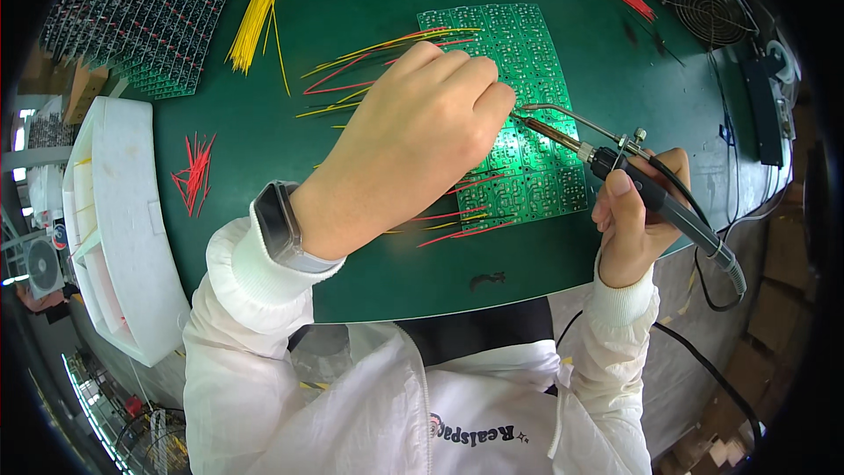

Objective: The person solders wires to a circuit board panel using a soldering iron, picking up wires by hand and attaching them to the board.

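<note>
Midway, seemingly: right hand (629, 229) gripping soldering iron (615, 163) from three o'clock, left hand (422, 136) curled on circuit board (527, 79); grip contents unclear; wires (457, 229) attached.

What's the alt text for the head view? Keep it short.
Seen from above, a person's right hand holds a soldering iron with its tip on a green circuit board panel on a green table, while the left hand rests on the panel among red and yellow wires. More loose wire bundles lie nearby.
</note>
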{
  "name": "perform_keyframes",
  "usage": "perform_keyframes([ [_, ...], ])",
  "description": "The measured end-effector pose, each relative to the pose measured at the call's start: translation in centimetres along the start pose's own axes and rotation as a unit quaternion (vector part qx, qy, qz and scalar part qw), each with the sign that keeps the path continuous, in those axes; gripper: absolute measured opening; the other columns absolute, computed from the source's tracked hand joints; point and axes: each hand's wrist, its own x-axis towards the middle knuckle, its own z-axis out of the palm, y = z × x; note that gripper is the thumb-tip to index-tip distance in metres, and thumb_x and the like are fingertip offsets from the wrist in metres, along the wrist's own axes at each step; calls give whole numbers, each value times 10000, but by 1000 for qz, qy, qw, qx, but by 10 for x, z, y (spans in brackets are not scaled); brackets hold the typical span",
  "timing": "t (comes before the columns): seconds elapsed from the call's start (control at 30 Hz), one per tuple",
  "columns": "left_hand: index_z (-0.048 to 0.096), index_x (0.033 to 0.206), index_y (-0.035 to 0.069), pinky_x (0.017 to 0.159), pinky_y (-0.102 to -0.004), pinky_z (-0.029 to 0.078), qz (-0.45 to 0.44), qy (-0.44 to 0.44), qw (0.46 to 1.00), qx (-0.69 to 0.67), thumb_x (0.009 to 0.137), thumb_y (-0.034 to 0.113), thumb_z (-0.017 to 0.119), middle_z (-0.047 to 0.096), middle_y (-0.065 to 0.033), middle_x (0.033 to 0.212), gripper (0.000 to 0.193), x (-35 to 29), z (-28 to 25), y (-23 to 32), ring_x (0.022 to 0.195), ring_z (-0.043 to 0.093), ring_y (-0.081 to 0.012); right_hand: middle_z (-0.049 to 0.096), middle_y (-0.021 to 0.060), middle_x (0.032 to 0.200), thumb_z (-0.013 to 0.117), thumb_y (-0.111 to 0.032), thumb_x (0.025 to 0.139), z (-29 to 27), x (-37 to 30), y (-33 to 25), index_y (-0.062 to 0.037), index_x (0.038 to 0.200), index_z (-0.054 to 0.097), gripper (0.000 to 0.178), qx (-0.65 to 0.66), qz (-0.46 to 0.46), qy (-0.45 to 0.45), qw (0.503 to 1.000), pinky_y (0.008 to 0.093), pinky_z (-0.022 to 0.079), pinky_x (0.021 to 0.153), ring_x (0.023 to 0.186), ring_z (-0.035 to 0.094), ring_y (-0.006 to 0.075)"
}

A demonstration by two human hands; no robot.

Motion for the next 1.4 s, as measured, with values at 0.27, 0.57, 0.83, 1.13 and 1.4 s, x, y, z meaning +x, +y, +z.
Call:
perform_keyframes([
  [0.27, 643, 893, 21, 779, -375, 485, 12, 13, 1000, -7, 789, 24, 743, 605, -78, 862, 144, 0, 2, -3, 800, 600, -261, 559, 24, 680, 793, -151, 851, -2, 2, 4, -32, 876, 466, 349, -13, -27, -17, 999, 213, 395, 500, 517, 507, 59],
  [0.57, 643, 900, 23, 784, -384, 489, 24, 22, 999, 1, 770, 29, 756, 604, -76, 875, 173, -1, 5, -3, 820, 603, -266, 555, 30, 663, 792, -152, 852, 0, 1, -1, -27, 889, 462, 354, -5, 4, -8, 1000, 210, 399, 496, 508, 505, 61],
  [0.83, 640, 896, 24, 780, -379, 484, 28, 27, 999, 1, 764, 25, 757, 592, -75, 864, 176, -1, 5, -3, 808, 591, -260, 542, 36, 623, 774, -165, 862, 2, 2, 1, -26, 874, 460, 343, 25, -13, 38, 999, 207, 381, 426, 453, 496, 71],
  [1.13, 645, 915, 19, 778, -377, 483, -15, 5, 1000, 8, 810, 49, 728, 622, -88, 903, 137, 1, -19, -20, 852, 625, -266, 511, 36, 585, 742, -157, 874, 5, 4, -1, -26, 862, 457, 314, 40, -16, 82, 996, 205, 340, 393, 413, 467, 76],
  [1.4, 670, 952, -3, 707, -386, 517, -285, -55, 956, 44, 904, 166, 687, 694, -141, 849, 175, -31, -80, -120, 787, 677, -280, 484, 34, 561, 711, -144, 885, 6, 6, 1, -28, 863, 455, 282, 45, -33, 94, 994, 208, 320, 381, 398, 445, 85],
])
